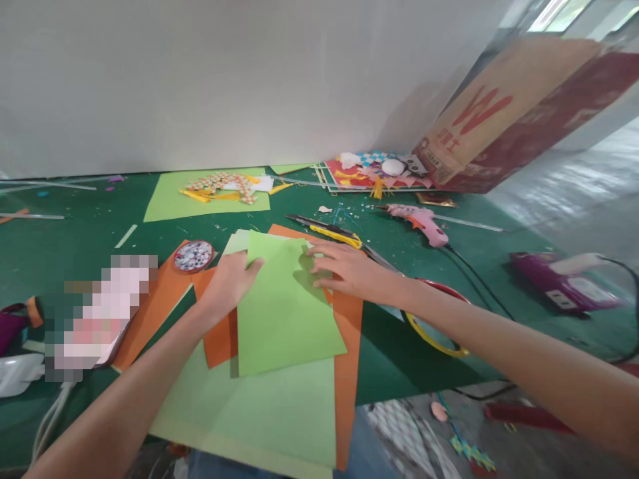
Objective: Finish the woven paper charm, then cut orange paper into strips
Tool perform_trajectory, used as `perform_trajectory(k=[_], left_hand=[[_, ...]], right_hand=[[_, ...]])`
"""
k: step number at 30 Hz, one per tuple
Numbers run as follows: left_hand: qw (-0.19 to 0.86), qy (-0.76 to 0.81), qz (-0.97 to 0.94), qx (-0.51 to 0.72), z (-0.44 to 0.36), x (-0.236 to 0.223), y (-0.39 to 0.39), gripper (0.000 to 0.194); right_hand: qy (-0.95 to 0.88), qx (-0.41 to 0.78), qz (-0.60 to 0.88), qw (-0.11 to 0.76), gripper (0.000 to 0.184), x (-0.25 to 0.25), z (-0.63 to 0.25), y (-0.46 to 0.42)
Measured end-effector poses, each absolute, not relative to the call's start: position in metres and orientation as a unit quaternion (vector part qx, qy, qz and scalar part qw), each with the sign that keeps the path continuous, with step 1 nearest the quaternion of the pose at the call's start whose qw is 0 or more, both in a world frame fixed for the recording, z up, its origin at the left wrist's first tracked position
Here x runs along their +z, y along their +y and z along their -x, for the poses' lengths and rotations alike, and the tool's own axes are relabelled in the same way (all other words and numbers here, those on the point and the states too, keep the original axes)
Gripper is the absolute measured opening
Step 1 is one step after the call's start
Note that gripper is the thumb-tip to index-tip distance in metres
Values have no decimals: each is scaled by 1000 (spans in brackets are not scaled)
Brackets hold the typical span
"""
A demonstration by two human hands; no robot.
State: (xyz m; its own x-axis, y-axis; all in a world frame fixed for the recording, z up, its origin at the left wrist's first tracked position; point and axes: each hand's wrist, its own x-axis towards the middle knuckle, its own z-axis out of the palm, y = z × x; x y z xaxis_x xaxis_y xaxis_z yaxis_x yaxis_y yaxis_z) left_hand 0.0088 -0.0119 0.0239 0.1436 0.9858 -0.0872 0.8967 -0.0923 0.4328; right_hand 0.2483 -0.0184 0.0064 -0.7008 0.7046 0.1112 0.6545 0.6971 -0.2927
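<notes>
A bright green paper sheet (289, 313) lies tilted over a stack of larger sheets in front of me. My left hand (230, 283) has its upper left edge pinched, with the thumb on top and the fingers mostly hidden. At the upper right edge, my right hand (344, 269) rests its spread fingertips on the same sheet. Beneath are a pale green sheet (279, 412) and orange paper (348, 372). A yellow utility knife (332, 231) lies just beyond my right hand, and scissors with red and yellow handles (434, 339) are partly under my right forearm.
A round box of googly eyes (194, 257) and a blurred-out phone (107, 319) are on the left. On the right lie a pink glue gun (422, 223) with its cord and a purple device (564, 283). Paper crafts (222, 186) and a paper bag (509, 113) stand along the wall.
</notes>
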Motion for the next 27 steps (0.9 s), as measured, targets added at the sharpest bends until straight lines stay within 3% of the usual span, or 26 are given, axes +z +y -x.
perform_trajectory(k=[8,21,27], left_hand=[[198,646,-727,123,-7,21,-12,25],[218,634,-724,160,-7,22,-13,23],[221,628,-718,203,-6,18,-12,20]], right_hand=[[-898,194,387,80,31,15,-246,-8],[-882,210,422,25,40,22,-240,7],[-866,230,439,71,51,20,-243,10]])
